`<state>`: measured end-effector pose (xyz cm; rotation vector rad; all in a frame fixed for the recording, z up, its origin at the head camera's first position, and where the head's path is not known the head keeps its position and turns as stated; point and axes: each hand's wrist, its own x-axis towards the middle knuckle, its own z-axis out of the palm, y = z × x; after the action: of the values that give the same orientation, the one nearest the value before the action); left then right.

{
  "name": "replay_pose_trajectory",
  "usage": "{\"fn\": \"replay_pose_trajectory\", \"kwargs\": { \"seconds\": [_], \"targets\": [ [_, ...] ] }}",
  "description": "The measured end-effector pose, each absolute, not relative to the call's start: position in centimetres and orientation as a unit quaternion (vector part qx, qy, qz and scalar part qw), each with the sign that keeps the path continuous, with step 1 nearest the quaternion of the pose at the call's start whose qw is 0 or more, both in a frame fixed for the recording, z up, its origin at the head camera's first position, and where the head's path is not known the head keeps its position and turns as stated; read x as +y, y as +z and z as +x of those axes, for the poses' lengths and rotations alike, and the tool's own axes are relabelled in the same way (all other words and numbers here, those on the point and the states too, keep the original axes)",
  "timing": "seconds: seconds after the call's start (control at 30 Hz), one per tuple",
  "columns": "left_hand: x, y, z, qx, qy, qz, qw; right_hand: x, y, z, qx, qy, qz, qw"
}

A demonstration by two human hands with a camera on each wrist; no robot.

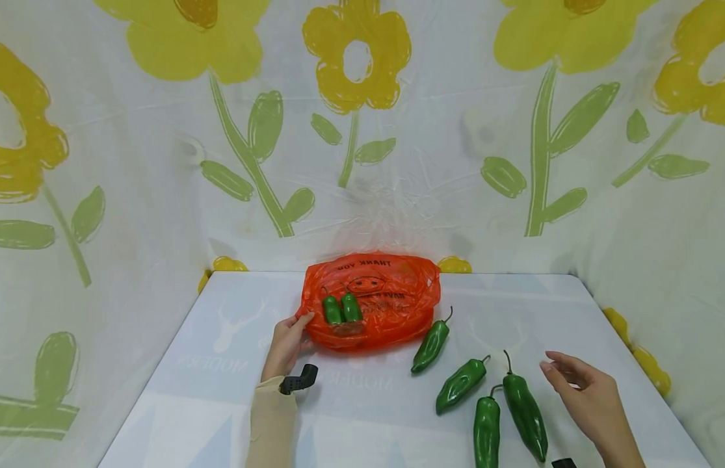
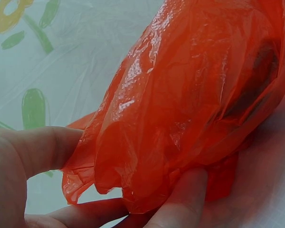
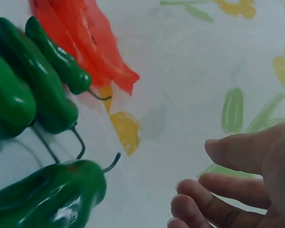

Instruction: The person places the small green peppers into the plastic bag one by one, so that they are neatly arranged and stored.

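Observation:
A red plastic bag (image 1: 391,318) printed with dark lettering lies at the back middle of the table. Two green peppers (image 1: 351,307) show at its left part. My left hand (image 1: 287,343) grips the bag's left edge; in the left wrist view the thumb and fingers hold the crumpled red film (image 2: 147,123), with a dark shape behind it. To the right of the bag lie several loose green peppers (image 1: 525,416) with thin stems, one of them (image 1: 431,347) beside the bag's right corner. My right hand (image 1: 590,393) holds nothing, its fingers loosely bent, right of the peppers.
The pale table (image 1: 181,390) has faint printed deer and lettering. Behind it and at both sides hangs a white curtain (image 1: 432,130) with yellow flowers and green leaves. A black wrist mount (image 1: 299,379) sits on the left wrist, over a beige sleeve (image 1: 272,422).

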<state>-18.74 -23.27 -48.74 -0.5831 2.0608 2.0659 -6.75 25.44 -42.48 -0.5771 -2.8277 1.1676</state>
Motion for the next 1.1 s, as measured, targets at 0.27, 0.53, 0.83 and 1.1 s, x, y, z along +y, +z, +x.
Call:
{"fn": "replay_pose_trajectory", "kwargs": {
  "seconds": [0.27,0.53,0.83,1.1],
  "targets": [
    [-23.4,-48.7,-18.7,0.691,0.691,-0.195,0.080,26.3,-44.0,-6.0,-0.902,0.378,-0.202,-0.050],
    [-23.4,-48.8,-18.7,0.692,0.689,-0.200,0.080,26.7,-45.3,-5.3,-0.899,0.382,-0.196,-0.090],
    [-23.3,-49.0,-18.7,0.692,0.687,-0.207,0.080,26.6,-47.0,-4.6,-0.889,0.392,-0.205,-0.119],
    [-23.3,-48.7,-18.7,0.693,0.686,-0.204,0.083,26.7,-47.9,-4.4,-0.890,0.387,-0.188,-0.151]
  ]
}}
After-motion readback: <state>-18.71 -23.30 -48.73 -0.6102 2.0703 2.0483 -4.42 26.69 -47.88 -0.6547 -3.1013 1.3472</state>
